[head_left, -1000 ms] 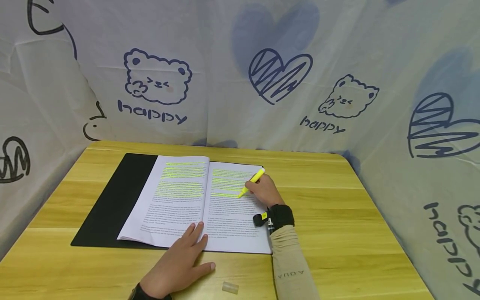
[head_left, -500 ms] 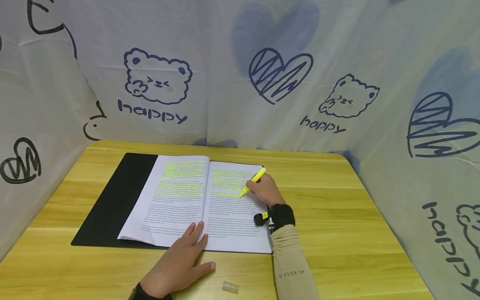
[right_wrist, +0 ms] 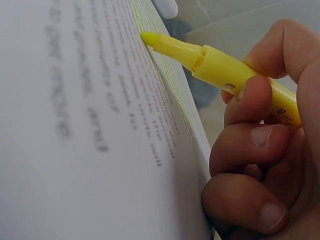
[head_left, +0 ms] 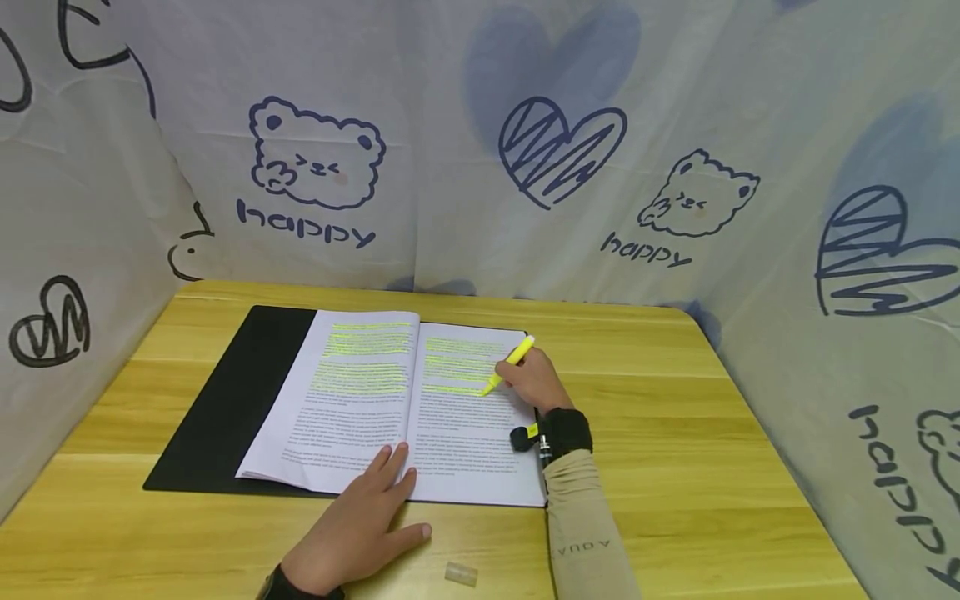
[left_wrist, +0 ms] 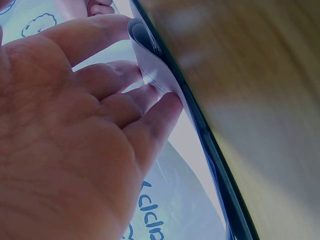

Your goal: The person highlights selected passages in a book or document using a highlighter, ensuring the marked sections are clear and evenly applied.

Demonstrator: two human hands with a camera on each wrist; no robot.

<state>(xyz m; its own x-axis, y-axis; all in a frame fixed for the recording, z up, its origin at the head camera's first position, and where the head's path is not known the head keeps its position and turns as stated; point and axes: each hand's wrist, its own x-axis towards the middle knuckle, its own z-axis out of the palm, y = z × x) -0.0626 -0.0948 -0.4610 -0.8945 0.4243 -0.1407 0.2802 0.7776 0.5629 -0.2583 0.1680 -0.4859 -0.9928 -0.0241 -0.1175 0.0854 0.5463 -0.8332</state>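
My right hand (head_left: 534,379) pinches a yellow highlighter (right_wrist: 225,70), its tip touching a line of print on the right-hand page (head_left: 472,450). Yellow strokes run over the upper lines of that page and of the left-hand page (head_left: 337,425). Both pages belong to an open booklet of printed sheets lying in a black folder (head_left: 217,400). My left hand (head_left: 360,525) rests with fingers extended on the booklet's near edge, around the centre fold. In the left wrist view, the left hand's fingertips touch the curved paper edge.
On the wooden table (head_left: 660,467), a small translucent cap (head_left: 461,574) lies near the front, right of the left hand. Printed fabric (head_left: 450,167) with bears and hearts hangs around the back and sides of the table.
My right hand and the highlighter have slid slightly rightward along the line, and the yellow stroke has lengthened. The left hand and booklet stay in place.
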